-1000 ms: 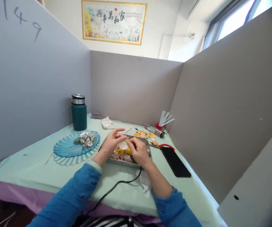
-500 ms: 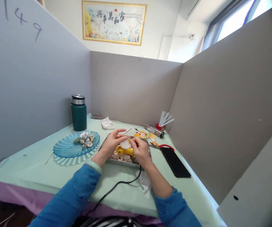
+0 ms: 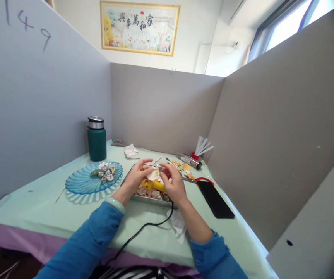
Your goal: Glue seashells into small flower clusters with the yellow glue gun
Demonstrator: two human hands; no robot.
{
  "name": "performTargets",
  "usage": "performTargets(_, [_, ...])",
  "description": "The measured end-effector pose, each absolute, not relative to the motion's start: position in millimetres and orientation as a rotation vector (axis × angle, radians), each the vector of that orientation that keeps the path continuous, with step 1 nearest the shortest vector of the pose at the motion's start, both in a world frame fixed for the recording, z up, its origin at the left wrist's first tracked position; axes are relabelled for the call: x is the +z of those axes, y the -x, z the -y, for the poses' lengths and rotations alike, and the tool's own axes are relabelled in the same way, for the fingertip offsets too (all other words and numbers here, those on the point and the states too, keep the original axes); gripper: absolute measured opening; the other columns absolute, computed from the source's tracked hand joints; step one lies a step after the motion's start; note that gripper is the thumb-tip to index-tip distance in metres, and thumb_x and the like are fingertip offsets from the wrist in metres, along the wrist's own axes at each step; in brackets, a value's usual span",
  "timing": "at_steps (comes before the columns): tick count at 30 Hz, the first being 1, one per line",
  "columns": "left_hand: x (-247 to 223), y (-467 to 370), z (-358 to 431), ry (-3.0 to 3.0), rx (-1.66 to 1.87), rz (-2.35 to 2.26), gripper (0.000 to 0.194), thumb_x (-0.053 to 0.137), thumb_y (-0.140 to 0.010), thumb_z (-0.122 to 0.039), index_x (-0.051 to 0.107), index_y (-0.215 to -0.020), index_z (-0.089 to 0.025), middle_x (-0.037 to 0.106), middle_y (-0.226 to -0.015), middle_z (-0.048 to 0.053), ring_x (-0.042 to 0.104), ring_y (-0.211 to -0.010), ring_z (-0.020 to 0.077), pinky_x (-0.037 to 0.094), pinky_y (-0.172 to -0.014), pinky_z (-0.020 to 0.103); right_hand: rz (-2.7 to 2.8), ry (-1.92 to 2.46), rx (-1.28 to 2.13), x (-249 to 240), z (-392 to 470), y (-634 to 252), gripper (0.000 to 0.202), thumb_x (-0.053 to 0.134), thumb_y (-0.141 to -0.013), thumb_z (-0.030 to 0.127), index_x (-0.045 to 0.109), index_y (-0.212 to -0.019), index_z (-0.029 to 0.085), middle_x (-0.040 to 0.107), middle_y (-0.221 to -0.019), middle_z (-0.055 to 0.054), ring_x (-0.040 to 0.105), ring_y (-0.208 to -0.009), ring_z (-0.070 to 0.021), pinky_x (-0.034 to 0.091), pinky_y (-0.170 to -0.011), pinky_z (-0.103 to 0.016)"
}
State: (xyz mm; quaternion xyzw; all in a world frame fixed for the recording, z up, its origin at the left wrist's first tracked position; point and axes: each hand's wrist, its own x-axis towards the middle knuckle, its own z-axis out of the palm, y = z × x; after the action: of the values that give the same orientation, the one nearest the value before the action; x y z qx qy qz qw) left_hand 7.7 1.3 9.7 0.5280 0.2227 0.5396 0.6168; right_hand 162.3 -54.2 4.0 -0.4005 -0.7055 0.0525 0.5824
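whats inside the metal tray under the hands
Inside the metal tray are a yellow tool and pale shells. The hands cover the far part, so anything there can't be seen.

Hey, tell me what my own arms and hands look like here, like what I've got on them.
Both forearms are partly covered by bright blue sleeves, bunched below the wrists. Your left hand has a pale green, smooth, rounded bangle at its wrist. Your right hand and wrist show no bangle or glove; the left is gloveless too.

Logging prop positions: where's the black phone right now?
Head view, right side of the table: the black phone lies flat just nearer the wearer than the red-handled scissors, right of the metal tray.
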Motion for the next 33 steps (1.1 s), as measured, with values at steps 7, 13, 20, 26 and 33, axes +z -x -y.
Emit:
performTargets(7, [9.6,-6.8,0.8,-1.286,1.201,-0.445,0.056,0.076,-0.063,-0.026,0.054,-0.113,-0.015,0.061,-0.062,-0.003,0.055,-0.051,0.0093,0.040,-0.050,0.020,1.778,0.817,-0.012,4.1,53.6,-159.8,0.031,0.053,-0.079,0.011,0.065,-0.104,0.025,0.052,-0.101,-0.006,0.052,-0.098,-0.0200,0.043,-0.088,-0.036])
performTargets(13, [14.0,-9.8,4.6,-1.344,1.291,-0.538,0.047,0.067,-0.073,-0.043,0.056,-0.109,-0.016,0.068,-0.091,0.008,0.064,-0.077,0.0172,0.049,-0.064,0.026,1.664,0.857,-0.067,4.6,53.0,-160.0,0.013,0.057,-0.084,0.021,0.068,-0.090,0.024,0.057,-0.095,-0.006,0.054,-0.093,-0.0191,0.043,-0.084,-0.034])
performTargets(20, [13.6,-9.0,3.5,-1.422,1.367,-0.409,0.047,0.074,-0.068,-0.028,0.055,-0.110,-0.018,0.069,-0.088,0.004,0.063,-0.080,0.0146,0.048,-0.077,0.027,1.678,0.965,-0.064,2.5,50.7,-160.8,0.014,0.054,-0.088,0.026,0.064,-0.078,0.021,0.061,-0.075,-0.003,0.053,-0.075,-0.0182,0.041,-0.074,-0.032])
performTargets(26, [12.1,-11.7,5.7,-1.491,1.307,-0.375,0.046,0.074,-0.067,-0.022,0.057,-0.109,-0.016,0.068,-0.082,0.004,0.064,-0.083,0.0168,0.048,-0.079,0.029,1.693,0.965,-0.058,1.4,50.0,-160.1,0.015,0.055,-0.087,0.026,0.064,-0.077,0.020,0.062,-0.075,-0.004,0.054,-0.076,-0.0182,0.041,-0.073,-0.030])
performTargets(33, [12.0,-9.6,2.1,-1.363,1.357,-0.367,0.047,0.074,-0.067,-0.022,0.055,-0.109,-0.017,0.067,-0.080,0.000,0.063,-0.073,0.0135,0.048,-0.073,0.026,1.681,1.014,-0.011,2.5,50.9,-159.9,0.018,0.054,-0.088,0.028,0.064,-0.075,0.019,0.063,-0.075,-0.004,0.054,-0.073,-0.0170,0.040,-0.071,-0.029])
